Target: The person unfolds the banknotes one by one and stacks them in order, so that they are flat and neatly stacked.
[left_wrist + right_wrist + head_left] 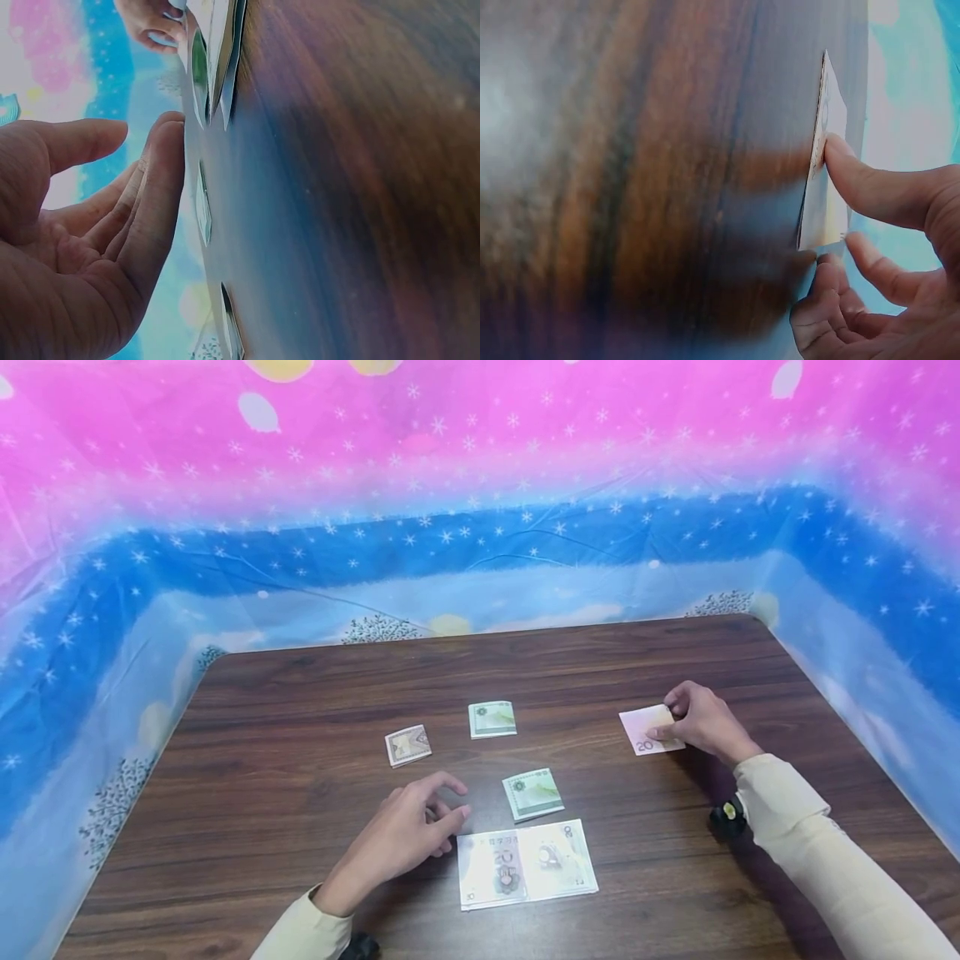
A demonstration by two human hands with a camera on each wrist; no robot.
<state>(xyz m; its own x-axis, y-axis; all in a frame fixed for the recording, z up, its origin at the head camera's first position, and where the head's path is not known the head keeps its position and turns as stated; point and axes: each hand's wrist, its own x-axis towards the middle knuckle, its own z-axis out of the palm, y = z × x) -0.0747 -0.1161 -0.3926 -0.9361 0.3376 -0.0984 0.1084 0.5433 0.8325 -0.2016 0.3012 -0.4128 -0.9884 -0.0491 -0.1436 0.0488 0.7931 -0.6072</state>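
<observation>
My right hand point(705, 720) is at a folded pink-yellow banknote point(647, 728) marked 20, on the right of the table. In the right wrist view its thumb point(855, 180) lies on the note's face, while the fingers bend at the near edge. My left hand point(411, 827) holds nothing, its fingers loosely bent above the table. Just right of its fingertips lie flat, unfolded banknotes point(551, 860) with a 20 printed on them. Behind those sits a folded green banknote point(534, 795).
Farther back lie another folded green banknote point(492, 719) and a folded brownish banknote point(408, 745). All of them lie on a dark wood-grain table point(300, 710). A pink and blue snowflake-patterned cloth point(480, 527) encloses the table's back and sides.
</observation>
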